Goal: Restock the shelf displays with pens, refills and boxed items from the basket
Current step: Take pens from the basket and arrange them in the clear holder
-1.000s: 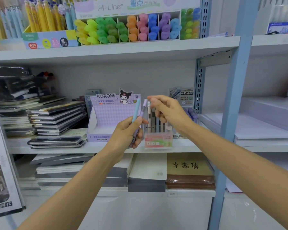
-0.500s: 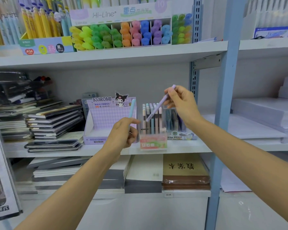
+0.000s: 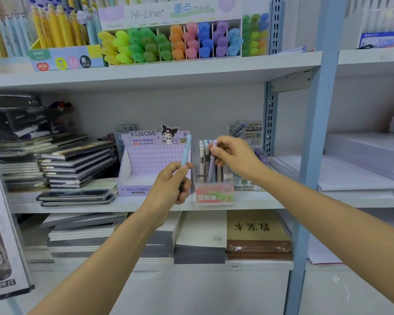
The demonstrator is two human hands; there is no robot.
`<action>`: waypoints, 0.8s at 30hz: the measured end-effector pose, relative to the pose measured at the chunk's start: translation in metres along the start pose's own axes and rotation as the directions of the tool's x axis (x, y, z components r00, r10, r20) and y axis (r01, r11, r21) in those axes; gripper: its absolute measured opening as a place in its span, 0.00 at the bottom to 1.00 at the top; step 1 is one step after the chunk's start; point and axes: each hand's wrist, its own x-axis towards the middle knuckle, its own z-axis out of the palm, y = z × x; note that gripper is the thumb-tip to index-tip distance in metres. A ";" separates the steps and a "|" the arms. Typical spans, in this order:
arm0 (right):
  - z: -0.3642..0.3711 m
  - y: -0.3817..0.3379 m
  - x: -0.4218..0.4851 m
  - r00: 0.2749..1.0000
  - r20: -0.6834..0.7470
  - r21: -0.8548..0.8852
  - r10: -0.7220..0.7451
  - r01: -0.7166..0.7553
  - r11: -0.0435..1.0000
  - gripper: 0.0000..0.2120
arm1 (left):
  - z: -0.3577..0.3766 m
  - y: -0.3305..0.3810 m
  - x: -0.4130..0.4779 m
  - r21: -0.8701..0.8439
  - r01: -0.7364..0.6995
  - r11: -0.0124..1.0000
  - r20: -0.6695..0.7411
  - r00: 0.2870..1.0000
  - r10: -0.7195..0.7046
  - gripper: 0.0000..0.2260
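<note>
Blue pen [image 3: 186,151] tip inside left hand [image 3: 171,185]

At nine o'clock I see a leaning stack of dark-covered notebooks [image 3: 77,164], with flatter white pads [image 3: 82,233] piled on the tier below at seven. At five o'clock lies a tan calligraphy pad [image 3: 257,228], just beside a grey-edged white pad [image 3: 200,233]. Stacked white paper [image 3: 359,164] fills three o'clock, behind a pale blue upright post [image 3: 323,110]. A printed picture board [image 3: 0,253] leans at eight.
</note>
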 end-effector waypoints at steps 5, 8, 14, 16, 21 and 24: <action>0.008 -0.004 0.005 0.988 -0.106 -0.059 -0.111 0.105 0.993 0.08 | 0.001 -0.002 0.003 -0.022 0.025 0.999 -0.001 1.000 -0.025 0.06; 0.014 0.002 0.007 0.973 -0.160 -0.184 -0.167 0.137 0.973 0.06 | 0.000 -0.004 0.003 -0.027 0.013 1.000 0.017 1.000 -0.012 0.05; 0.017 0.009 0.005 0.981 -0.172 -0.164 -0.091 0.062 0.984 0.06 | -0.001 -0.006 0.003 0.005 -0.036 0.999 0.036 0.999 0.036 0.07; 0.014 0.001 0.002 0.981 -0.191 0.072 -0.032 0.046 0.996 0.11 | -0.001 -0.006 0.002 0.041 -0.041 0.998 0.046 0.998 0.039 0.07; -0.001 -0.013 -0.004 0.995 0.086 0.287 0.059 -0.081 0.955 0.16 | 0.002 -0.006 0.000 0.045 -0.036 0.998 0.049 0.998 0.034 0.06; -0.006 -0.011 -0.010 0.980 0.184 0.306 0.072 -0.127 0.944 0.11 | 0.002 0.000 -0.001 0.068 -0.057 0.996 0.050 0.997 0.053 0.05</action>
